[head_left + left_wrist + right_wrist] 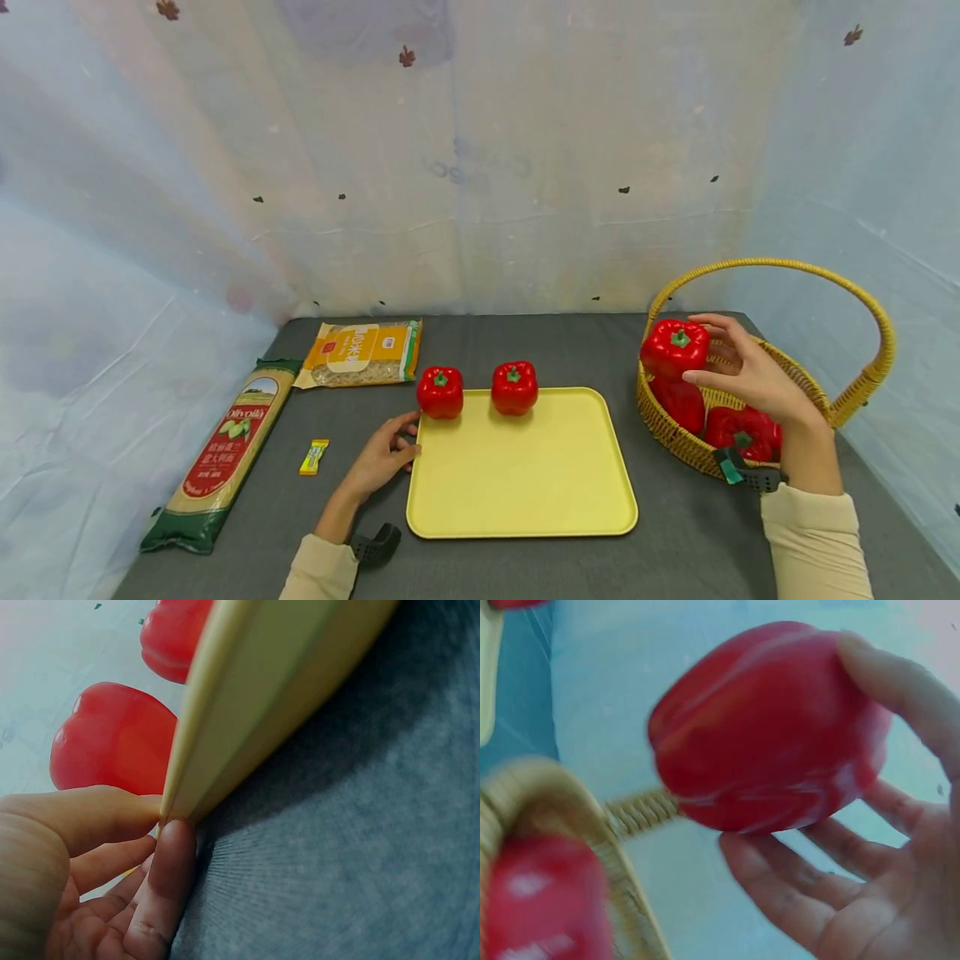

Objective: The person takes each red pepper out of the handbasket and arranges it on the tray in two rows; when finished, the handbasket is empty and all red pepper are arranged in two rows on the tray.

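Observation:
My right hand (pixel 738 371) grips a red bell pepper (pixel 676 348) with a green stem, held over the left side of a yellow wicker basket (pixel 678 442). In the right wrist view, thumb and fingers wrap the sides of this pepper (pixel 765 735). More red peppers (pixel 738 431) lie inside the basket. At the left edge of a yellow tray (pixel 525 475), my left hand (pixel 386 457) pinches the rim between thumb and fingers, as the left wrist view shows of the tray (pixel 247 712). Two red peppers, one at the back left corner (pixel 440 392) and another (pixel 514 387), sit along the tray's back edge.
Left of the tray lie a small yellow wrapped candy (pixel 314 457), a long pasta bag (pixel 232 454) and a yellow grain packet (pixel 363 354). The basket's tall handle (pixel 772 262) arches above my right hand. A pale patterned curtain (pixel 480 167) hangs behind the grey table (pixel 480 567).

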`<state>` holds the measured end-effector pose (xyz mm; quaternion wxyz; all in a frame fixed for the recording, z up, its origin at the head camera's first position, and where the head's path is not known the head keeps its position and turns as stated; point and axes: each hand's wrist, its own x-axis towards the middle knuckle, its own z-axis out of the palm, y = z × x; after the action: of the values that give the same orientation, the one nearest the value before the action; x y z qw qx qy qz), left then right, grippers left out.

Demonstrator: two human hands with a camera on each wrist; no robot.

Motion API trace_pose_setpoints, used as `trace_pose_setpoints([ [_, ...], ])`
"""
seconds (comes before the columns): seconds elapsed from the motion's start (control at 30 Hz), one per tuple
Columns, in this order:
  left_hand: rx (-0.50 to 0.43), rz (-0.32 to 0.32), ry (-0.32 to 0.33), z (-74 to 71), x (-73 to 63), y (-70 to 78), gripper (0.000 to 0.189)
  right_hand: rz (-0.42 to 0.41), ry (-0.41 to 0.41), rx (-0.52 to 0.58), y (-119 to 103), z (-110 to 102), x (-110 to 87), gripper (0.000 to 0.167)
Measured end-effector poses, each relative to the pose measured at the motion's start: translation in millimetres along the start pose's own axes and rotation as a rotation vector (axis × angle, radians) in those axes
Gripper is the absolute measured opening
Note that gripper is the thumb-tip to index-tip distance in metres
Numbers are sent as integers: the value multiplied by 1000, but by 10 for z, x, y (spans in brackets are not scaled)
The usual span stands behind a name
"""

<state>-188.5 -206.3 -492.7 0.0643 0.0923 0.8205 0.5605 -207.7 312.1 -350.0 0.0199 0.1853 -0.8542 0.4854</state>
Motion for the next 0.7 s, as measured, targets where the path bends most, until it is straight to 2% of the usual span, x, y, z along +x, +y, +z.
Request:
trace_pose_setpoints([
  [0.27,4,-3,-23,-13,-92,266,53,-93,43,155,11,444,74,70],
  [0.33,2,1,-24,-14,-94,273,53,-113,32,181,32,551,94,71],
  [0.53,-9,8,-14,-13,-92,236,53,-105,-45,236,102,837,152,69],
  [0.7,-3,7,-16,-13,-94,242,53,-108,-73,225,158,1018,187,68],
])
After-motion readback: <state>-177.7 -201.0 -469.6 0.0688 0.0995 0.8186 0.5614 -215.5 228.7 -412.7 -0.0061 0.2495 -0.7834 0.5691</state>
